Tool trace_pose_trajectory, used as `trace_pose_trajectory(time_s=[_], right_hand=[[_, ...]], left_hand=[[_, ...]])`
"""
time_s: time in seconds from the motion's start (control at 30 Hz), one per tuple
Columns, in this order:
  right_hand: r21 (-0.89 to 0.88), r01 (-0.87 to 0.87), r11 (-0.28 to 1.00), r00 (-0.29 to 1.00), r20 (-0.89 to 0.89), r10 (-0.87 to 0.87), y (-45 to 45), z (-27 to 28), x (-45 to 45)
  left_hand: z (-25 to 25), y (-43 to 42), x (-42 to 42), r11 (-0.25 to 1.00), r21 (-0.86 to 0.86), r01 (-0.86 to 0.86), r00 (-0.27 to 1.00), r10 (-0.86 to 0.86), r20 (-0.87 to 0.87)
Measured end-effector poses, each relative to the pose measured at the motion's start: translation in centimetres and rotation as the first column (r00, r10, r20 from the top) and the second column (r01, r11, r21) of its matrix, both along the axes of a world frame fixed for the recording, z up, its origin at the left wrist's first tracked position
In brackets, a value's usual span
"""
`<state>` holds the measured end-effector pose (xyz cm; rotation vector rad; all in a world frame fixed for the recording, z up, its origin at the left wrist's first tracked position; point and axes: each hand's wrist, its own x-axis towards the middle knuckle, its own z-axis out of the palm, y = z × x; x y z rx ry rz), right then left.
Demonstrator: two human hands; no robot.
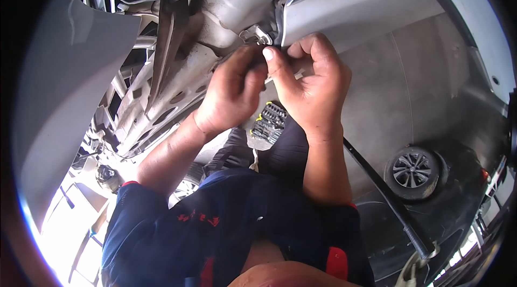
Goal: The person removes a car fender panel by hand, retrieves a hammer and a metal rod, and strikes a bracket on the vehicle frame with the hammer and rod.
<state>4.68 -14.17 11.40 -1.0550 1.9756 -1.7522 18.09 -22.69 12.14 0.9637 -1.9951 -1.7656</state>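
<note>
Currently | left hand (231, 90), right hand (315, 90) near one bracket (259, 33), closure unclear | toolkit (270, 121): one

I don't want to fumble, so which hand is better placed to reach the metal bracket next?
Probably your left hand: its fingers lie just below the metal bracket in view. Your right hand is close too, but its curled fingers sit farther right. I can't tell what either holds.
</note>
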Motion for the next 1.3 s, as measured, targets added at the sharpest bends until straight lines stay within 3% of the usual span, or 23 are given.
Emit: trace_pose_trajectory(time_s=[0.1,0.13,0.2,0.33,0.53,0.57,0.7,0.83,0.9,1.0,1.03,1.1,1.17,1.3], right_hand=[[-0.013,0.039,0.999,0.993,-0.114,-0.040,0.2,0.2,-0.3],[-0.004,0.053,0.999,0.988,-0.146,-0.053,0.2,0.1,-0.3],[-0.026,0.085,0.996,0.984,-0.155,-0.088,0.0,-0.2,-0.1],[-0.067,0.120,0.991,0.972,-0.197,-0.131,-0.4,-0.1,0.2],[-0.082,0.144,0.986,0.972,-0.173,-0.156,-0.6,-0.3,0.5],[-0.084,0.139,0.987,0.972,-0.177,-0.153,-0.6,-0.4,0.4],[-0.091,0.122,0.988,0.975,-0.176,-0.137,-0.6,-0.5,0.2],[-0.123,0.104,0.987,0.972,-0.199,-0.127,-0.7,-0.9,-0.1],[-0.128,0.078,0.989,0.976,-0.193,-0.102,-0.5,-0.9,-0.3],[-0.147,0.033,0.989,0.979,-0.194,-0.062,-0.2,-0.8,-0.8],[-0.156,0.023,0.988,0.981,-0.189,-0.053,-0.2,-0.8,-0.9],[-0.162,-0.010,0.987,0.987,-0.161,-0.017,0.1,-0.8,-1.2],[-0.156,-0.060,0.986,0.993,-0.114,0.042,0.6,-0.7,-1.7],[-0.107,-0.080,0.991,0.987,-0.150,0.064,1.4,0.6,-2.4]], left_hand=[[1.5,-0.2,-0.4,0.870,0.464,-0.167,0.983,0.184,0.007],[0.8,-0.2,-0.4,0.728,0.673,-0.130,0.957,0.270,-0.107],[0.7,-0.2,-0.7,0.499,0.866,-0.027,0.925,0.340,-0.167],[0.3,0.1,-1.8,0.602,0.768,-0.219,0.923,0.383,-0.037],[-0.8,0.3,-1.6,0.693,0.683,-0.231,0.926,0.373,-0.065],[-0.6,0.5,-1.8,0.787,0.563,-0.252,0.947,0.321,-0.024],[-0.7,0.9,-1.8,0.914,0.312,-0.258,0.965,0.262,0.030],[0.1,1.1,-2.1,0.895,0.359,-0.265,0.961,0.276,0.023],[0.7,0.9,-2.0,0.816,0.498,-0.295,0.942,0.337,0.005],[2.2,0.8,-3.0,0.784,0.509,-0.356,0.924,0.377,0.066],[2.8,1.4,-4.2,0.653,0.622,-0.431,0.869,0.487,0.090],[2.7,1.2,-4.4,0.511,0.782,-0.356,0.856,0.515,0.053],[1.1,-0.2,-2.4,0.493,0.866,-0.089,0.917,0.379,-0.122],[0.9,-0.4,-2.1,0.520,0.850,-0.078,0.935,0.335,-0.119]])
